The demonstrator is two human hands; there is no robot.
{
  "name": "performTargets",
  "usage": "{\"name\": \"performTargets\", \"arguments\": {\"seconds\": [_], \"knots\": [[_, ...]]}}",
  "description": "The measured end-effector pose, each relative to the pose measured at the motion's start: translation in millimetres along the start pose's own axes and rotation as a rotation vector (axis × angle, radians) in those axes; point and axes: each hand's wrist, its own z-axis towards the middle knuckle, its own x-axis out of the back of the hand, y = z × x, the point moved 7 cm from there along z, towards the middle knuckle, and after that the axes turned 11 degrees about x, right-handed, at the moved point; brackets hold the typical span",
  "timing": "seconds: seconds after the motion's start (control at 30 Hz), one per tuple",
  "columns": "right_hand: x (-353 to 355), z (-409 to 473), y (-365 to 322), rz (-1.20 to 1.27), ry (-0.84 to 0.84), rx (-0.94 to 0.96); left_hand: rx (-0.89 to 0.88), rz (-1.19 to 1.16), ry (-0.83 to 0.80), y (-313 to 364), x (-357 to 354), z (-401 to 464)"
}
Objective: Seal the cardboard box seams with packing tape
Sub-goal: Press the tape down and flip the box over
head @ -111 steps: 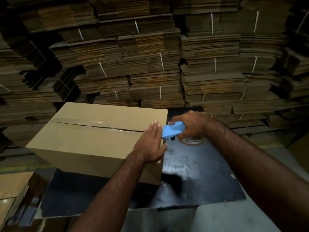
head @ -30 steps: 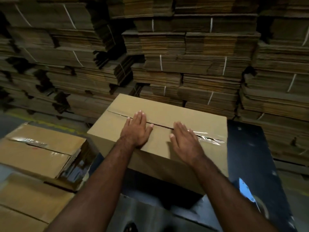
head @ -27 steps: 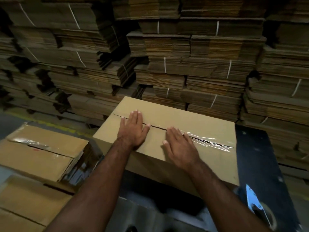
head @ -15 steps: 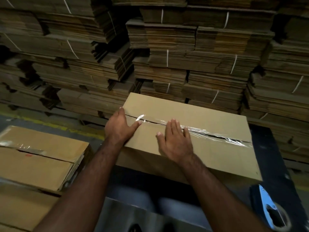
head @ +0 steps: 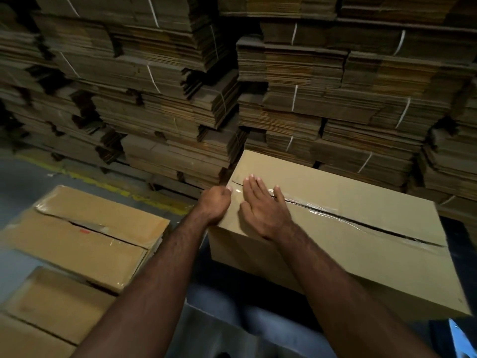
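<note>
A brown cardboard box [head: 348, 257] stands on a dark table, with clear packing tape [head: 335, 214] running along its top centre seam. My right hand [head: 263, 205] lies flat, fingers spread, on the taped seam near the box's left end. My left hand [head: 215, 202] curls over the box's left edge, pressing against the end face with the fingers bent; it holds nothing separate. A blue tape dispenser [head: 462, 339] shows only as a sliver at the bottom right corner, away from both hands.
Taped cardboard boxes [head: 85, 236] lie on the floor at the left. High stacks of flat strapped cardboard [head: 309, 86] fill the background. A yellow floor line [head: 103, 182] runs behind the left boxes. The dark table edge [head: 462, 244] shows right of the box.
Both hands slid left along the taped seam. My left hand went from flat on top to curled over the box's left end. The view shifted left, leaving the dispenser nearly out of frame.
</note>
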Motion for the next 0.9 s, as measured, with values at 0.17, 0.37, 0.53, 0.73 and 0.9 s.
{"name": "performTargets", "arguments": {"seconds": [0.17,0.37,0.53,0.73,0.9], "knots": [[10,-6,17,0.017,0.084,-0.056,-0.137,-0.041,0.098,26,10,7],[12,-4,51,-0.032,0.068,-0.16,-0.07,0.21,0.21,29,-13,16],[52,-40,148,-0.108,0.058,-0.444,-0.105,0.304,0.194,31,-16,21],[61,-89,186,-0.073,0.04,-0.52,-0.146,0.523,0.163,84,-33,59],[59,-126,207,-0.067,0.077,-0.736,-0.289,0.645,0.345,132,-76,32]]}}
